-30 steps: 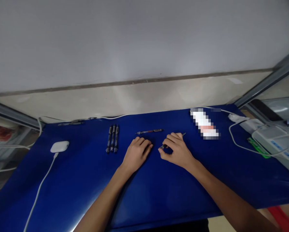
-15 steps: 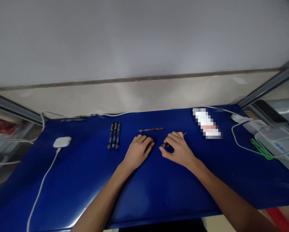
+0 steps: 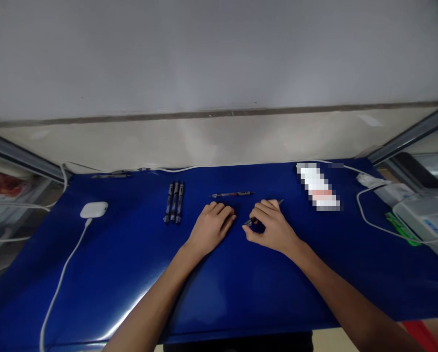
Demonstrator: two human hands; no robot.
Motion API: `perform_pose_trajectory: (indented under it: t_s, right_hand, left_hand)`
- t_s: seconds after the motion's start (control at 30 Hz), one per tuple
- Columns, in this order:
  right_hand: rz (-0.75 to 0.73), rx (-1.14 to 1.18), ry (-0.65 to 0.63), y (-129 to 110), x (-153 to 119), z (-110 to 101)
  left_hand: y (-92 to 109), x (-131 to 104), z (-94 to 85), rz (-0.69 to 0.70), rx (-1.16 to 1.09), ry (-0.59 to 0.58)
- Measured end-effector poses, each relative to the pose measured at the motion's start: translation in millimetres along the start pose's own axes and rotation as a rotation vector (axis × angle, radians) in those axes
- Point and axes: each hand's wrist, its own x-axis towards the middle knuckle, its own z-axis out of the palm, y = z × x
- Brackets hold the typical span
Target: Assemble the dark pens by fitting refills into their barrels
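Observation:
My right hand is closed around a dark pen. One end of that pen shows at the thumb and fingertips, while the other sticks out past the knuckles. To its left, my left hand lies palm down on the blue tabletop, its fingers slightly bent and nothing visible in them. A single clear-barrelled pen lies crosswise just beyond both hands. Three similar pens lie side by side to the left of my left hand, their grey clip ends pointing toward the wall.
At the left lies a white charging case with a white cable. More pens lie along the back edge by the wall. A pixelated white object is at the right, with a green item and cables farther right.
The whole view has shifted slightly. Both hands hold the same pose, and the pens have not visibly moved on the table.

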Motion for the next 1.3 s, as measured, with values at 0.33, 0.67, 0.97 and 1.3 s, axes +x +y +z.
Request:
perform_pose_trajectory:
  t_s: [0.33, 0.67, 0.97, 1.3]
  right_hand:
    - [-0.047, 0.004, -0.043, -3, -1, 0]
    - [-0.008, 0.148, -0.147, -10, -3, -4]
    - [-0.047, 0.206, -0.177, -14, -6, 1]
    - [-0.111, 0.222, -0.200, -19, -9, 5]
  left_hand:
    - [0, 0, 0.0, -0.011, -0.034, -0.001]
    - [15, 0, -9.8, -0.074, -0.327, -0.062]
    - [24, 1, -12.3, -0.029, -0.373, -0.143]
    - [28, -1, -9.6, -0.043, -0.492, -0.155]
